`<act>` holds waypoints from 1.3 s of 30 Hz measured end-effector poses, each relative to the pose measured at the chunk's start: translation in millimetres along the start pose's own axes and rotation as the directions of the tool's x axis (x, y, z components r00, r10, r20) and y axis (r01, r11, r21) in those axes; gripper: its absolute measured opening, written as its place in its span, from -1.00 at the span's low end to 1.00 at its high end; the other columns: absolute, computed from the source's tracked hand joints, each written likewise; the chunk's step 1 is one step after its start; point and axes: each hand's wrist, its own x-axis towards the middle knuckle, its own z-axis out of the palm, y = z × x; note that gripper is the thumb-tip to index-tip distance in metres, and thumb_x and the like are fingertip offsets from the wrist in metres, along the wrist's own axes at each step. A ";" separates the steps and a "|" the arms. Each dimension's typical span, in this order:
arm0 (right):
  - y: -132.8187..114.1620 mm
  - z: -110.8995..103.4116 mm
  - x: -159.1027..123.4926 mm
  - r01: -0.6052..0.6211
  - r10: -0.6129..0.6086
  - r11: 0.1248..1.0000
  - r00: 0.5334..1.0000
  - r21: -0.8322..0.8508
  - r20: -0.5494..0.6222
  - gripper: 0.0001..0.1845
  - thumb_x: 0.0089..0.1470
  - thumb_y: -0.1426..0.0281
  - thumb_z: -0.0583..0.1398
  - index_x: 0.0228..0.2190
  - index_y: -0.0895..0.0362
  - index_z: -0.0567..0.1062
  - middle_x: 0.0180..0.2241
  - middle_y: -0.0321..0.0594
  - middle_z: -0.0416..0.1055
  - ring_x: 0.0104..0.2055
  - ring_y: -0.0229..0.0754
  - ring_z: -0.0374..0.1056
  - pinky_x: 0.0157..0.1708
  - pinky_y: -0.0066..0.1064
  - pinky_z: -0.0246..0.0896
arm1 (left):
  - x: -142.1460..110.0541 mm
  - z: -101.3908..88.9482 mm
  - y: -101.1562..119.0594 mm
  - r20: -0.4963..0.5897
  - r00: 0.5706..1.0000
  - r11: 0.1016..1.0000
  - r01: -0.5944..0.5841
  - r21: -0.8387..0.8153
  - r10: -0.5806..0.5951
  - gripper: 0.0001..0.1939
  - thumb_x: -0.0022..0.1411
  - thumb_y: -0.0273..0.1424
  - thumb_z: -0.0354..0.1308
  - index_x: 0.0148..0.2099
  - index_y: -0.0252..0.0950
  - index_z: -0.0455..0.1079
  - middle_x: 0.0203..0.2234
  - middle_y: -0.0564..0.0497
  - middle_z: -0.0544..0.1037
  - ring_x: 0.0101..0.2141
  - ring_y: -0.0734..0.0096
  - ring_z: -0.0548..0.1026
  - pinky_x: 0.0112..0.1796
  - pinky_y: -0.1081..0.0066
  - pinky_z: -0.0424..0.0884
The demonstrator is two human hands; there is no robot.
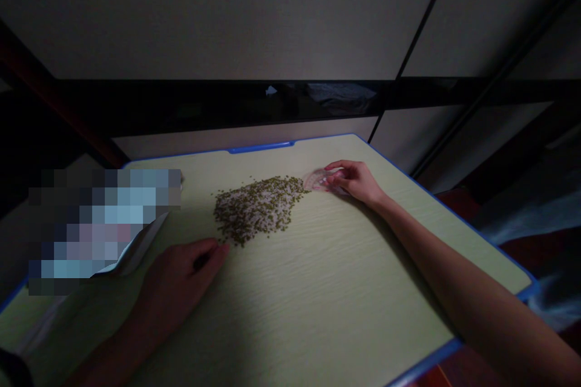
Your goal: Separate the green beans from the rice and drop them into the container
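A spread-out pile of green beans mixed with pale, rice-like grains (256, 207) covers the middle of the light tabletop (308, 296). At its near left edge my left hand (181, 272) rests low, with thumb and index finger brought together. Whether anything is between those fingertips cannot be made out. Beyond the pile's right end, my right hand (356, 181) is closed on a clear plastic piece with a curved edge and reddish marks (316, 180). That piece touches or nearly touches the outermost beans, and my fingers hide part of it.
A blurred-out, light blue sheet or packet (113, 217) lies at the left side of the table. Blue edging (261, 147) runs round the tabletop. Pale cabinet panels with a dark glossy band (218, 103) stand behind it. Bluish cloth (526, 211) is at the right.
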 end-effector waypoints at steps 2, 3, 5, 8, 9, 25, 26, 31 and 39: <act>-1.1 0.6 -0.4 -0.003 0.003 1.000 1.000 -0.012 0.002 -0.73 -0.22 0.43 0.21 -0.35 0.19 0.46 -0.63 -0.28 0.42 -0.60 -0.27 0.31 -0.63 -0.49 0.15 | 0.3 -0.1 0.2 -0.001 1.000 1.000 0.001 -0.005 -0.001 -0.57 0.02 -0.05 -0.22 -0.66 -0.25 0.12 -0.76 0.15 0.19 -0.62 0.43 0.27 -0.54 0.46 0.07; -1.5 0.7 -0.5 -0.006 0.006 1.000 1.000 -0.016 0.003 -0.73 -0.22 0.43 0.21 -0.34 0.20 0.46 -0.63 -0.28 0.42 -0.61 -0.27 0.31 -0.64 -0.50 0.15 | 0.4 -0.1 0.2 -0.003 1.000 1.000 0.000 -0.003 0.000 -0.57 0.01 -0.05 -0.22 -0.66 -0.25 0.13 -0.76 0.15 0.20 -0.62 0.42 0.27 -0.54 0.46 0.07; -2.0 0.5 -0.6 -0.005 0.005 1.000 1.000 -0.019 0.008 -0.72 -0.22 0.42 0.22 -0.34 0.21 0.47 -0.62 -0.27 0.43 -0.60 -0.28 0.32 -0.63 -0.50 0.15 | 0.7 -0.1 -0.3 -0.008 1.000 1.000 -0.003 0.007 0.003 -0.57 0.01 -0.04 -0.22 -0.66 -0.25 0.13 -0.76 0.14 0.21 -0.62 0.42 0.27 -0.54 0.46 0.06; -1.8 0.1 -0.6 0.000 0.000 1.000 1.000 -0.028 0.007 -0.72 -0.23 0.42 0.22 -0.35 0.21 0.47 -0.62 -0.26 0.43 -0.59 -0.27 0.32 -0.62 -0.50 0.16 | 0.7 0.1 -1.6 -0.016 1.000 1.000 -0.008 0.006 0.008 -0.57 0.00 -0.04 -0.22 -0.67 -0.24 0.10 -0.77 0.14 0.20 -0.63 0.43 0.26 -0.55 0.46 0.05; -1.5 0.2 -0.6 0.001 0.000 1.000 1.000 -0.028 0.002 -0.73 -0.22 0.42 0.22 -0.35 0.21 0.47 -0.62 -0.26 0.43 -0.59 -0.27 0.32 -0.61 -0.49 0.17 | 0.5 0.2 -2.0 -0.014 1.000 1.000 -0.009 0.003 0.009 -0.57 0.01 -0.04 -0.22 -0.67 -0.24 0.10 -0.77 0.14 0.20 -0.62 0.42 0.26 -0.55 0.46 0.06; -0.8 1.4 -0.2 0.016 -0.016 1.000 1.000 -0.001 0.015 -0.76 -0.23 0.44 0.21 -0.38 0.18 0.47 -0.61 -0.25 0.44 -0.56 -0.22 0.35 -0.58 -0.46 0.19 | 0.1 -1.0 0.7 0.002 1.000 1.000 -0.001 0.002 0.001 -0.56 0.01 -0.03 -0.23 -0.66 -0.24 0.10 -0.76 0.14 0.19 -0.63 0.44 0.26 -0.54 0.46 0.07; -1.0 1.1 -0.2 0.016 -0.016 1.000 1.000 -0.005 0.015 -0.76 -0.23 0.44 0.21 -0.38 0.19 0.47 -0.61 -0.25 0.44 -0.56 -0.23 0.35 -0.59 -0.47 0.18 | -0.2 -0.9 0.6 0.003 1.000 1.000 -0.004 0.001 0.004 -0.57 0.01 -0.04 -0.23 -0.66 -0.24 0.10 -0.76 0.15 0.19 -0.63 0.44 0.26 -0.54 0.46 0.07; -2.0 1.8 -0.7 0.014 -0.014 1.000 1.000 0.018 0.022 -0.71 -0.27 0.42 0.22 -0.37 0.24 0.45 -0.62 -0.27 0.43 -0.59 -0.27 0.33 -0.62 -0.51 0.14 | -0.4 0.6 -1.6 0.005 1.000 1.000 -0.006 -0.002 0.006 -0.56 0.02 -0.04 -0.23 -0.63 -0.25 0.15 -0.75 0.14 0.23 -0.61 0.42 0.28 -0.53 0.46 0.07; -0.4 3.3 0.0 0.023 -0.023 1.000 1.000 0.008 0.011 -0.71 -0.25 0.40 0.21 -0.36 0.23 0.46 -0.64 -0.27 0.42 -0.61 -0.28 0.31 -0.65 -0.52 0.11 | -0.2 0.6 0.0 -0.004 1.000 1.000 -0.006 0.018 0.006 -0.57 0.02 -0.04 -0.23 -0.65 -0.25 0.10 -0.76 0.14 0.19 -0.62 0.44 0.26 -0.53 0.46 0.05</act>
